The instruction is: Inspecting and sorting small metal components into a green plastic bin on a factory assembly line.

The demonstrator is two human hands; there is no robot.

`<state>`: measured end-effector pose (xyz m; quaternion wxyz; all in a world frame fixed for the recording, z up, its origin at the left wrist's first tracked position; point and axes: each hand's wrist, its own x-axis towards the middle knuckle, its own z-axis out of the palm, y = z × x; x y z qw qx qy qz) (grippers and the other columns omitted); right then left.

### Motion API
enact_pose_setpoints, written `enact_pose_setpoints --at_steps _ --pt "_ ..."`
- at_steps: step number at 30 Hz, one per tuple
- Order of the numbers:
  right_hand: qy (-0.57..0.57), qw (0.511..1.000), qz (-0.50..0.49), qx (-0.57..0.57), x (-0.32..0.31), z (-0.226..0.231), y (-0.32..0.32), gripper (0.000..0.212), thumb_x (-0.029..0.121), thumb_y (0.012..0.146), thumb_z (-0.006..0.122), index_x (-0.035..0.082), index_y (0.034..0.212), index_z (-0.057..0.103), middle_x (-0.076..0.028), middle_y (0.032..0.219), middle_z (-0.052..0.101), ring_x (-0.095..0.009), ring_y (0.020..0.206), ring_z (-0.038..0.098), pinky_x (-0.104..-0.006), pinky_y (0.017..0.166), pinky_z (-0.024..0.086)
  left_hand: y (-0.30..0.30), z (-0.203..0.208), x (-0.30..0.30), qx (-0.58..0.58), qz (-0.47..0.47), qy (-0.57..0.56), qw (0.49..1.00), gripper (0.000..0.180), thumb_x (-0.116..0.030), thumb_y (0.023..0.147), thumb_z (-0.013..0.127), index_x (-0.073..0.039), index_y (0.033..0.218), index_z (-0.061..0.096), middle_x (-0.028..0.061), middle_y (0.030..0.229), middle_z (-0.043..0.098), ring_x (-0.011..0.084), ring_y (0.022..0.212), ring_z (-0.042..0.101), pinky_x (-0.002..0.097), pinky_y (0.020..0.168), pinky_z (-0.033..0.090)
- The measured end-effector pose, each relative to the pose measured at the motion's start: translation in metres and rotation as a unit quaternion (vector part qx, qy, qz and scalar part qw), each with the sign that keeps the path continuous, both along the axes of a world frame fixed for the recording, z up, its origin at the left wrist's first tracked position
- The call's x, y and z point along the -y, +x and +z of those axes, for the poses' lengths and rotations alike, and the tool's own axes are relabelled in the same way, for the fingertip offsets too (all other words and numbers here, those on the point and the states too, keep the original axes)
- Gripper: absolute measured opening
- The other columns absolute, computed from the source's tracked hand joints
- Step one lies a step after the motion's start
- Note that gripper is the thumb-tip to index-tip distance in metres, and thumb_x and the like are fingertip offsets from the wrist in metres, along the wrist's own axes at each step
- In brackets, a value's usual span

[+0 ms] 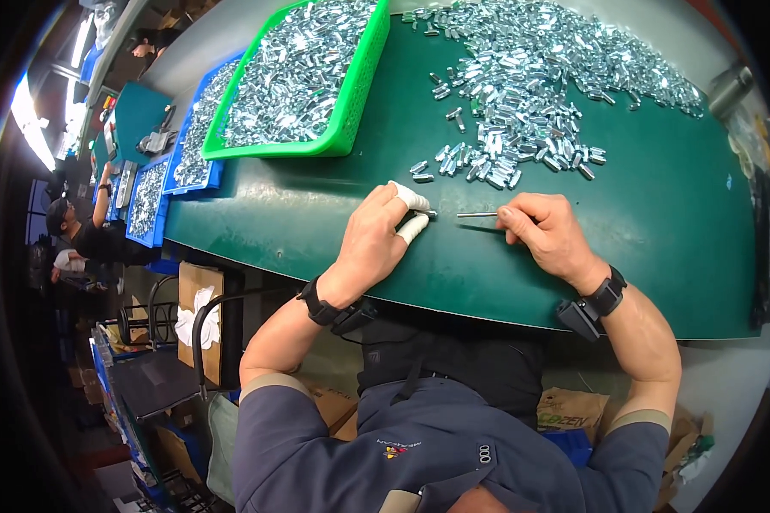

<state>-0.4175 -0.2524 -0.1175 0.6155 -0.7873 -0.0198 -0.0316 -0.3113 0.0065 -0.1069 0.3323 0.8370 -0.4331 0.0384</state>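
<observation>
My left hand (378, 231), with white wraps on thumb and forefinger, pinches a small shiny metal part (430, 213) just above the green tabletop. Only the part's end shows past the fingertips. Opposite it, my right hand (543, 232) grips a thin metal rod (477, 215) between thumb and fingers. The rod points left toward the part, with a short gap between them. Beyond both hands lies a loose heap of small silvery metal parts (522, 120), its near edge close to my fingers.
A green plastic basket (344, 128) full of similar parts stands at the far left of the green table (316, 222). Beside it are blue trays (198, 177) of parts. Further left, another person (85, 231) reaches toward a bench. A chair (198, 333) stands below the table's left edge.
</observation>
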Motion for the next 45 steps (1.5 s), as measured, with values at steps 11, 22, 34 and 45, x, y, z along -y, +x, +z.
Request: enact_pose_setpoints --at_steps 11,22,34,45 --pt "0.015 1.0 -0.009 0.001 0.003 0.001 -0.001 0.029 0.02 0.104 0.06 -0.001 0.087 0.071 -0.003 0.069 0.065 -0.009 0.062 0.056 -0.0271 0.058 0.043 -0.003 -0.002 0.022 -0.081 -0.055 -0.076 0.992 0.02 0.002 0.083 0.077 -0.002 0.1 0.067 0.0105 0.096 0.068 0.0267 0.09 0.067 0.0356 0.081 0.053" --pt "-0.011 1.0 -0.012 0.002 0.003 0.004 -0.001 0.026 0.019 0.104 0.059 -0.001 0.091 0.07 -0.003 0.071 0.065 -0.009 0.066 0.057 -0.0269 0.059 0.044 -0.005 -0.004 0.024 -0.238 -0.03 -0.116 0.964 0.018 0.002 0.086 0.076 -0.001 0.102 0.067 0.0079 0.099 0.069 0.0186 0.092 0.067 0.0314 0.082 0.054" --pt "-0.093 0.991 -0.009 0.091 0.0 0.003 0.0 0.016 0.01 0.099 0.062 -0.002 0.094 0.07 -0.007 0.073 0.066 -0.018 0.067 0.062 -0.0323 0.063 0.049 -0.005 -0.009 0.024 -0.248 -0.065 -0.104 0.961 0.017 0.002 0.086 0.077 -0.001 0.1 0.068 0.0081 0.098 0.069 0.0198 0.089 0.067 0.0318 0.079 0.054" --pt "-0.194 0.974 0.078 0.088 -0.01 0.006 0.003 0.013 0.008 0.095 0.063 0.003 0.085 0.069 -0.009 0.071 0.064 -0.028 0.066 0.062 -0.0394 0.062 0.049 -0.011 -0.016 0.029 -0.218 -0.126 -0.129 0.959 0.019 -0.003 0.083 0.079 -0.004 0.098 0.068 0.0097 0.088 0.066 0.0294 0.082 0.064 0.039 0.073 0.051"
